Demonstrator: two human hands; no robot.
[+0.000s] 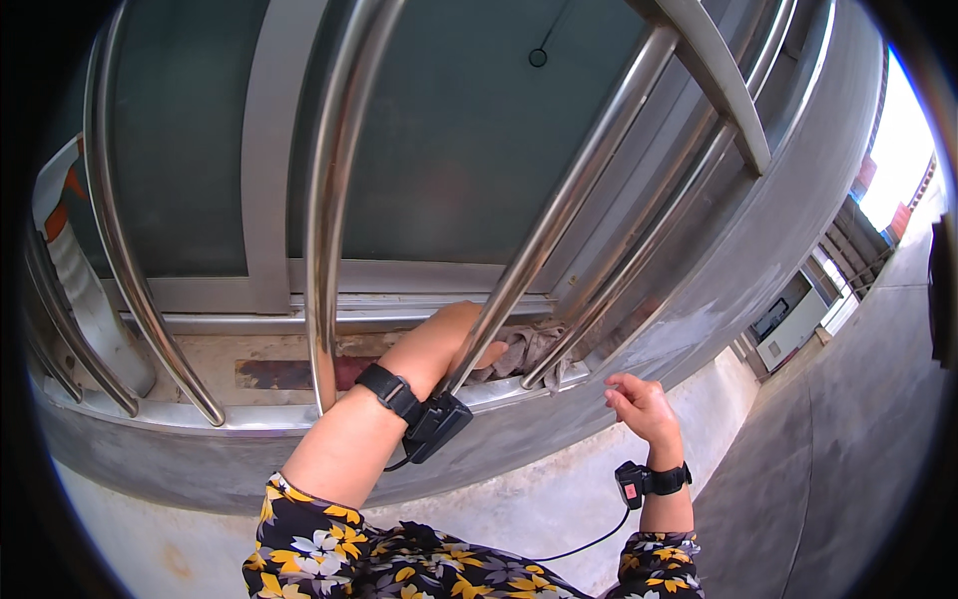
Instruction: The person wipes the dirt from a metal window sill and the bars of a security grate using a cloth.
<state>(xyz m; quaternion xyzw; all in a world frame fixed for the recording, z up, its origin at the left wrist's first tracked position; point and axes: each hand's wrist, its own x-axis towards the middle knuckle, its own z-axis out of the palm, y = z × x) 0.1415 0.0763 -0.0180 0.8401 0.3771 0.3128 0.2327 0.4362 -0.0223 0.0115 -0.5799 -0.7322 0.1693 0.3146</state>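
Observation:
My left hand [465, 329] reaches between the steel window bars, over the sill. It is on the left end of a crumpled grey cloth [524, 350], with a fingertip or thumb against the cloth. A bar crosses in front of this hand and hides part of the fingers. The cloth lies at the right end of the sill, and one corner hangs over the metal rail. Outside the bars, to the right, my right hand [645, 408] is raised with its fingers loosely bent and nothing in it. Both wrists carry black straps with small black devices joined to a cable.
Vertical polished bars [329, 224] stand before a sliding window [449, 172]. A white and orange plastic spray bottle [93, 299] stands on the sill at the left. A dark reddish strip [273, 374] lies on the sill. A curved grey wall [771, 247] rises at the right.

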